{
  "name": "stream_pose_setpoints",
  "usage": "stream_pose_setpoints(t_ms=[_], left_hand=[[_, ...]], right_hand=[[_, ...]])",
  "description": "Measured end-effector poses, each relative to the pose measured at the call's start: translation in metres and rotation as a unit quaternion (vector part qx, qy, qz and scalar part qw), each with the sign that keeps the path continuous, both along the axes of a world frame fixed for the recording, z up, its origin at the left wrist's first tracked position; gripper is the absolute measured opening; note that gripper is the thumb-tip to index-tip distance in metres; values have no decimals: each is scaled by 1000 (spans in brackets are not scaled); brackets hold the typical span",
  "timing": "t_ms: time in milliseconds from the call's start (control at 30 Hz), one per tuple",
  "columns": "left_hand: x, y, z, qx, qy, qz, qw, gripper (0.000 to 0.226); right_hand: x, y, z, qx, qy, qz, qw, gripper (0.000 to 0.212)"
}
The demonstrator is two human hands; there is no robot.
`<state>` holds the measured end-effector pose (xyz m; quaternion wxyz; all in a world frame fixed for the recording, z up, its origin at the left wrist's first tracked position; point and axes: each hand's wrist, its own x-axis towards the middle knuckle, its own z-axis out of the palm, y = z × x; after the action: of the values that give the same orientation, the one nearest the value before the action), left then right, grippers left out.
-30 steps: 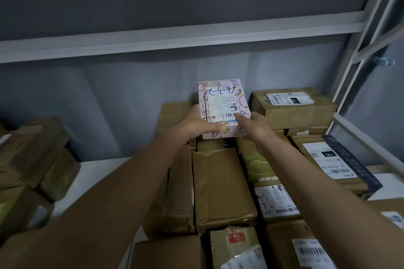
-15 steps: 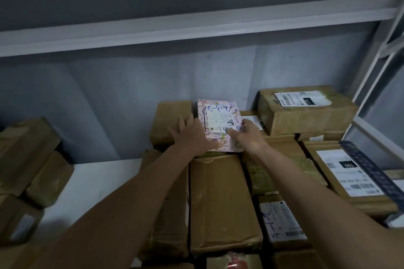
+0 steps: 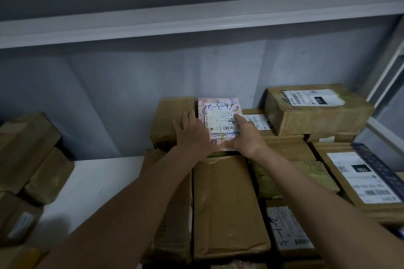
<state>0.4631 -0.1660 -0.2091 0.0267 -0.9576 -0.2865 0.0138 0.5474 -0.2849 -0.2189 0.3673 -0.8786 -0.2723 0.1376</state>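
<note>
Shelf (image 3: 98,181) stacked with parcels, seen from the head camera looking down. A pink parcel (image 3: 219,120) with a white label and blue handwriting lies flat on top of brown boxes at the back, close to the grey wall. A brown box (image 3: 172,120) sits just beside it on the left, and a large labelled box (image 3: 317,113) stands near on the right.

The left hand (image 3: 194,135), fingers straight and spread, rests flat across the parcel's left edge and that brown box. The right hand (image 3: 246,137), fingers straight, presses the parcel's right side, thumb stretched along its near edge. Neither hand curls round it.

A long brown box (image 3: 227,203) lies below the wrists. Brown parcels (image 3: 28,153) sit far left.
</note>
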Motion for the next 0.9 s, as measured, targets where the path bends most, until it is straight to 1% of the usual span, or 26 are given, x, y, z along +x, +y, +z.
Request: stream_pose_setpoints(t_ms=[67, 167, 233, 267, 300, 333, 367, 400, 467, 500, 533, 633, 767, 900], left_hand=[[0, 1, -3, 8, -21, -10, 1000, 115], [2, 2, -9, 19, -35, -22, 999, 108], [3, 2, -10, 35, -15, -27, 999, 97], [4, 2, -11, 45, -8, -29, 999, 91], [5, 3, -11, 54, -5, -31, 998, 85], [5, 3, -12, 56, -2, -34, 998, 79], [5, 4, -12, 55, -1, -37, 998, 73], [5, 5, -13, 55, -1, -39, 998, 68], [5, 5, -16, 67, -3, -43, 997, 62], [5, 5, -17, 76, -1, -43, 996, 60], [6, 4, -17, 82, 2, -42, 996, 60], [6, 4, -17, 90, 9, -40, 995, 57], [6, 3, -13, 91, 20, -44, 995, 57], [3, 7, -8, 46, 1, -59, 997, 63]], right_hand=[[-1, 1, -2, -14, -2, -2, 1000, 91], [0, 5, -8, 3, -15, -21, 1000, 65], [3, 7, -11, 5, -20, -22, 1000, 55], [5, 8, -12, -1, -22, -21, 1000, 44], [6, 7, -12, -15, -29, -16, 999, 26], [5, 6, -10, -27, -45, -12, 999, 18], [5, 5, -10, -37, -57, -9, 998, 16], [3, 4, -10, -44, -66, 1, 997, 9], [0, 3, -11, -54, -81, 15, 995, 31], [-2, 2, -10, -50, -88, 20, 995, 37], [-4, 1, -9, -53, -98, 24, 994, 39], [-6, -1, -7, -71, -119, 38, 990, 32], [-9, -4, -2, -91, -139, 48, 985, 31], [-14, -6, 5, -146, -172, 65, 972, 33]])
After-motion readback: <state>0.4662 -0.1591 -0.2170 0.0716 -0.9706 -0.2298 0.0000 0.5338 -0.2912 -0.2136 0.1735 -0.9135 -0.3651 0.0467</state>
